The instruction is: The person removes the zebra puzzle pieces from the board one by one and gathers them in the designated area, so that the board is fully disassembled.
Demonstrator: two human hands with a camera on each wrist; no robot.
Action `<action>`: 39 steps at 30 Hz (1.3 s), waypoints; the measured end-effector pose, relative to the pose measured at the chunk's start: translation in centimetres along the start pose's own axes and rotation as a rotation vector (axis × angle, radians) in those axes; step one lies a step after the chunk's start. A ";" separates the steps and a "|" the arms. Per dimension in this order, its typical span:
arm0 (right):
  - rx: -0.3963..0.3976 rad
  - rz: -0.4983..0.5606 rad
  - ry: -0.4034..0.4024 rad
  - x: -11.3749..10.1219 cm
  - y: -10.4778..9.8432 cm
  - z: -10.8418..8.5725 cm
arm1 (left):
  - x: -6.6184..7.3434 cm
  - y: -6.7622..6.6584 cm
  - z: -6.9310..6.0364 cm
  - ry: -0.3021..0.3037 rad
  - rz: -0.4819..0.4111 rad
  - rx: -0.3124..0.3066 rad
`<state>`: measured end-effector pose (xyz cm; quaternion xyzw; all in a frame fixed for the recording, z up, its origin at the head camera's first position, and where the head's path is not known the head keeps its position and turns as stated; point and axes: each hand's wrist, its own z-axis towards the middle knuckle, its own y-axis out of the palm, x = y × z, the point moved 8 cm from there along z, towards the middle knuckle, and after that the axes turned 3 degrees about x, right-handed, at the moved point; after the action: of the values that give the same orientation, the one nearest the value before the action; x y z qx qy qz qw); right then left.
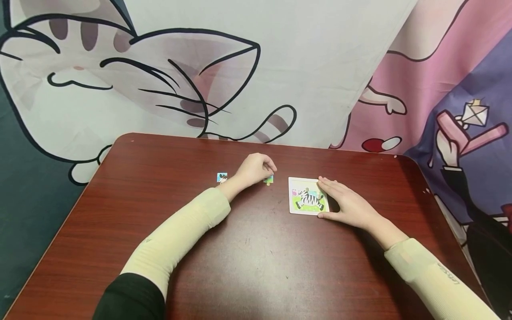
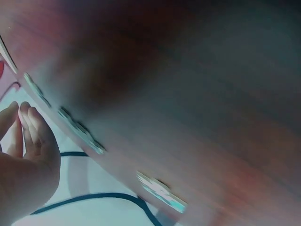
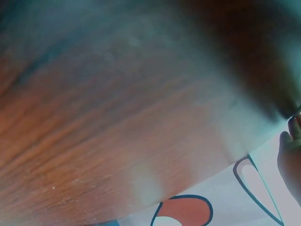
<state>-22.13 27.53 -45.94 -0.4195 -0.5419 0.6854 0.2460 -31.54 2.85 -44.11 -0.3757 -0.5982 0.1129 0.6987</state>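
Note:
A small square puzzle board (image 1: pixel 294 209) with a white rim and a zebra picture lies flat on the table. My right hand (image 1: pixel 352 206) rests at its right side, fingers at the top right corner and thumb at the bottom right one. Left of the board, my left hand (image 1: pixel 254 170) hovers just over a green and blue puzzle piece (image 1: pixel 269 180). Its thumb and fingertips come close together in the left wrist view, and nothing shows between them. Another puzzle piece (image 1: pixel 222 177), with a zebra's head, lies left of that hand. In the right wrist view, only part of the right hand (image 3: pixel 290 157) shows.
The brown table (image 1: pixel 256 266) has rounded far corners. Behind it hangs a cloth (image 1: pixel 312 58) with cartoon prints. Several thin pieces, including a middle piece (image 2: pixel 81 130), lie in a row near the far edge in the left wrist view.

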 end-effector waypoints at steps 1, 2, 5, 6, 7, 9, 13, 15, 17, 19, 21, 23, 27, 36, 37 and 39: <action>-0.002 -0.003 -0.001 0.0 0.0 0.0 | 0.3 0.3 0.0 0.008 -0.007 -0.007; -0.003 -0.006 -0.002 0.0 0.0 0.0 | 0.6 0.6 0.0 0.015 -0.017 -0.016; -0.005 -0.012 -0.003 0.0 0.0 0.0 | 1.5 1.6 -0.1 0.042 -0.023 -0.039; -0.004 -0.012 -0.005 0.0 0.0 0.0 | 1.8 1.8 -0.1 0.051 -0.023 -0.044; -0.003 -0.013 -0.005 0.0 0.0 0.0 | 2.1 2.1 -0.1 0.059 -0.026 -0.051; 0.004 -0.013 -0.011 -0.1 0.0 0.0 | 2.6 2.6 -0.1 0.079 -0.021 -0.061; 0.029 -0.013 -0.035 -0.2 -0.1 0.0 | 3.3 3.6 -0.1 0.104 -0.022 -0.088; 0.039 -0.011 -0.047 -0.3 0.0 0.0 | 3.6 3.9 0.0 0.116 -0.014 -0.098; 0.044 -0.008 -0.057 -0.3 0.0 0.0 | 4.0 4.2 0.0 0.128 0.003 -0.112; 0.048 -0.007 -0.068 -0.5 0.1 0.1 | 4.2 4.6 0.0 0.138 0.026 -0.127; 0.052 -0.001 -0.078 -0.6 0.1 0.1 | 4.4 4.9 0.0 0.150 0.062 -0.140; 0.055 0.011 -0.090 -0.9 0.1 0.2 | 4.5 5.2 0.0 0.161 0.089 -0.153; 0.040 0.030 -0.098 -1.3 0.2 0.2 | 4.6 5.5 0.1 0.172 0.121 -0.159; -0.035 0.021 -0.089 -1.7 0.9 0.3 | 4.8 5.6 0.3 0.178 0.114 -0.160; -0.036 0.023 -0.094 -1.7 0.9 0.3 | 4.9 5.6 0.4 0.181 0.111 -0.163; -0.033 0.028 -0.106 -1.7 0.8 0.2 | 4.9 5.8 0.4 0.187 0.107 -0.173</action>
<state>-21.31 25.79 -46.16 -0.3942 -0.5594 0.7010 0.2007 -28.96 9.97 -44.23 -0.4748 -0.5169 0.0626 0.7096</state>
